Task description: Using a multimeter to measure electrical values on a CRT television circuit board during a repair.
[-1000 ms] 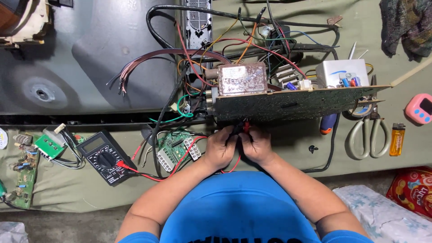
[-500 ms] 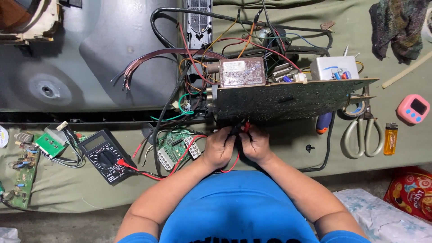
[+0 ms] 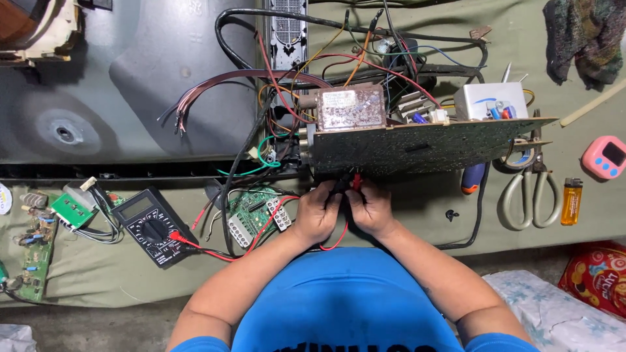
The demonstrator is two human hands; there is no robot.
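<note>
A large dark green circuit board [image 3: 424, 146] stands tilted on edge in front of me, solder side toward me, with a rusty metal tuner box [image 3: 349, 107] and a tangle of wires behind it. My left hand [image 3: 318, 212] pinches a black probe [image 3: 339, 184] against the board's lower edge. My right hand [image 3: 370, 207] pinches a red probe [image 3: 357, 180] right beside it. A red lead [image 3: 261, 231] runs left from my hands to a black multimeter [image 3: 151, 225] lying on the olive cloth.
A small green circuit board [image 3: 254, 215] lies left of my hands, more boards at far left [image 3: 29, 251]. Scissors [image 3: 529, 195], an orange lighter [image 3: 571, 201], a pink timer [image 3: 605, 158] and a screwdriver [image 3: 473, 177] lie right. A grey plastic casing [image 3: 130, 78] fills the upper left.
The view has shifted slightly. Both hands stay together at the board's lower edge with the probes held against it.
</note>
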